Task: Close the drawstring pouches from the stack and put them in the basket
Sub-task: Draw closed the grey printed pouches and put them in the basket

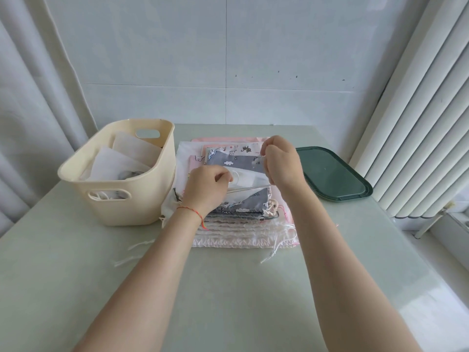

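two hands work over one stack of pouches (236,219) at the middle of the pale green bench (228,288). the left hand (206,186) has its grip curled shut on the left end of a small white pouch (250,180) lying on top of the stack, and the right hand (280,161), raised a little toward 1 o'clock, pinches the pouch's other end between thumb and fingers. one taut cord (250,188) runs between the two hands just below the pouch. the left wrist carries one red thread bracelet (194,212).

the stack's layers cannot be counted exactly (grey cloud-print ones on top, pink and white pleated ones below); the small print on the pink one is too tiny to read. one cream basket (121,196) stands at 9 o'clock, touching the stack's left edge, with at least two white pouches (119,161) inside. one dark green tray (332,174) lies at 3 o'clock, near the bench's right edge, apart from the stack. loose white cords (132,252) trail at 7 o'clock. bare bench surface spreads from the stack toward 6 o'clock, under both forearms.
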